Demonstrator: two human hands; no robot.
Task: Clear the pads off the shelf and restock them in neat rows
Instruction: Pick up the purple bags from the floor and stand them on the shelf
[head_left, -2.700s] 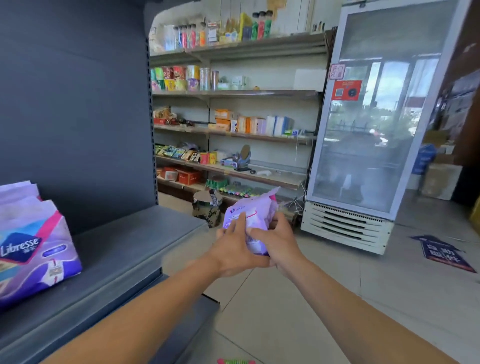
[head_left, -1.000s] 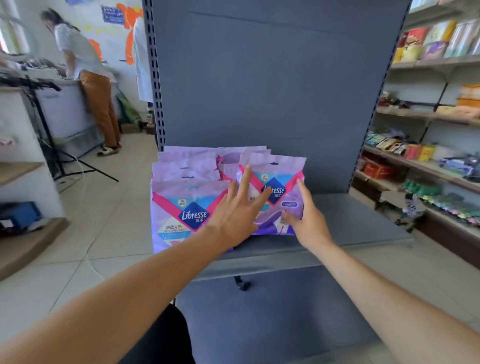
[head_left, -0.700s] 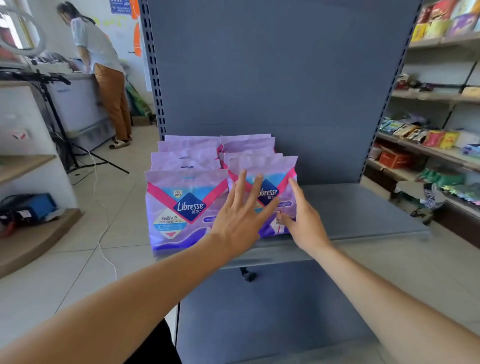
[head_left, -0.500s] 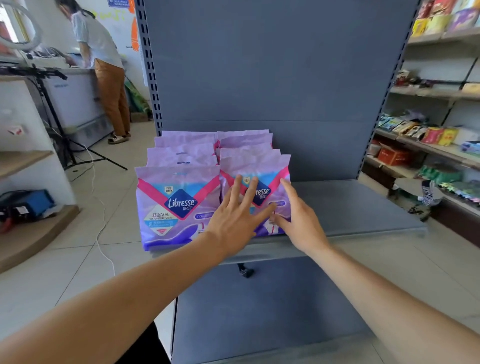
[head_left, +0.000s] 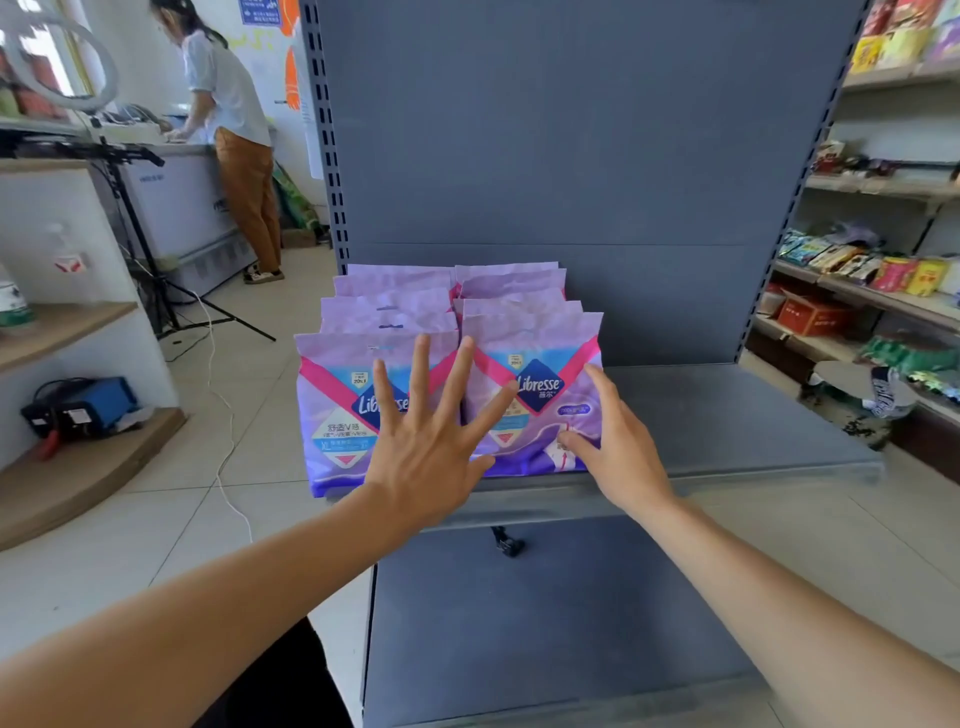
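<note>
Two rows of pad packs (head_left: 530, 395) upright at shelf (head_left: 727, 447) left end. Left hand (head_left: 431, 447) splayed wide across both front packs; right hand (head_left: 618, 447), fingers straight, against right pack's corner. Risk: front-edge packs toppling off under uneven push.

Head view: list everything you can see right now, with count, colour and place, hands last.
Pad packs: two rows, about four or five deep, purple with pink and blue, left part of the grey shelf.
Back panel: one, dark grey, behind the packs.
Side shelves: several, stocked with mixed-colour goods, far right.
Red box: one, on a lower right shelf.
Tripod: one, black, left floor.
Blue device: one, low left wooden shelf.
Person: one, at the far-left counter.
Left hand: fingers spread, over both front packs.
Right hand: fingers straight, on the right front pack.
</note>
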